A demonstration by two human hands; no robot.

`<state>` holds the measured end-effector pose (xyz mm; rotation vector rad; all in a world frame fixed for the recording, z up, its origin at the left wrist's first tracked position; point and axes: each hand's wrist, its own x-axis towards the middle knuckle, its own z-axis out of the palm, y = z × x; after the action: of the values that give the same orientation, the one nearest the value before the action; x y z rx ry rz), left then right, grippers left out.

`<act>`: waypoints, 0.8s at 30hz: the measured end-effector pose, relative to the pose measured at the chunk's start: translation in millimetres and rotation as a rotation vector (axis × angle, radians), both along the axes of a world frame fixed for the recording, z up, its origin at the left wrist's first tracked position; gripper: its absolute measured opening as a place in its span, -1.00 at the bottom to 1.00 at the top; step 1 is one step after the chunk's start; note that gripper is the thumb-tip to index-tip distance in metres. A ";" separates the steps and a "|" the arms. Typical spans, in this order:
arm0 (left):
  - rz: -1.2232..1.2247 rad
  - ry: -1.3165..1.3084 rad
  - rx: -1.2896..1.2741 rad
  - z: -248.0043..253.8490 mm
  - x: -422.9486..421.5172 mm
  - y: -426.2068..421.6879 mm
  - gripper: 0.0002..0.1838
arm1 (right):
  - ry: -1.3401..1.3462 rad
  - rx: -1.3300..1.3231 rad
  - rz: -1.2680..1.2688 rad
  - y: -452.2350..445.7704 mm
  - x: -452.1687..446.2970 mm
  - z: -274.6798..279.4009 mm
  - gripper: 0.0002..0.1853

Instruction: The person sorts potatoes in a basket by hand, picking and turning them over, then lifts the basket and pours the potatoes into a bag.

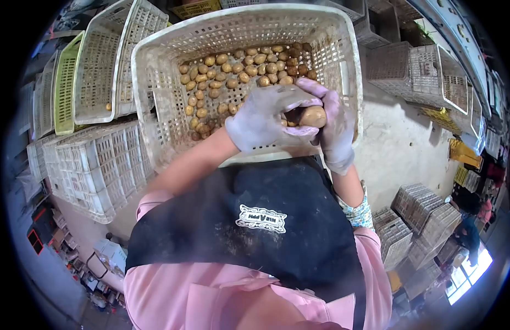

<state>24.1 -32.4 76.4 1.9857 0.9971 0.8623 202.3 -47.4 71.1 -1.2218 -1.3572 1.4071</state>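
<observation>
A large pale potato (313,116) is between my two gloved hands, over the near right part of a white plastic crate (156,118). My left hand (269,116) comes from the left, its fingers and thumb curved around the potato's near side in a C shape. Against the potato's right side rests my right hand (333,124), fingers bent and pointing up and left. Both gloves are whitish with purple stains. Many small brown potatoes (232,83) lie on the crate's floor, some hidden under my left hand.
White crates (95,165) stand at the left, beside a yellow-green crate (66,82). More crates (431,71) are at the upper right, and stacked ones (425,214) at the lower right. A person (468,234) is far off at the right edge.
</observation>
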 end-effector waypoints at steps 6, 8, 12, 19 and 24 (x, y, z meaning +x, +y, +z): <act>0.062 0.182 0.072 -9.1 5.5 -5.2 -0.38 | 0.310 0.016 0.089 -2.4 13.6 -27.5 -0.54; -0.047 0.327 0.110 -50.2 0.5 -5.7 -0.33 | -0.053 0.211 0.090 -15.0 18.0 -33.1 -0.58; 0.020 -0.133 -0.444 -35.0 5.5 -18.8 -0.26 | 0.360 -0.634 0.189 -7.0 120.2 -2.1 -0.59; 0.269 0.316 -0.540 -36.9 -33.1 -14.7 -0.31 | 0.612 0.234 -1.107 102.1 526.7 82.3 -0.54; 0.135 0.552 -0.397 -111.2 -75.9 -28.6 -0.37 | 0.365 0.032 -0.600 123.8 424.6 -11.8 -0.46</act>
<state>-51.7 -60.9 -34.8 1.8489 1.4927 0.1425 626.9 76.4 59.4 -1.1516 -0.6796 1.0967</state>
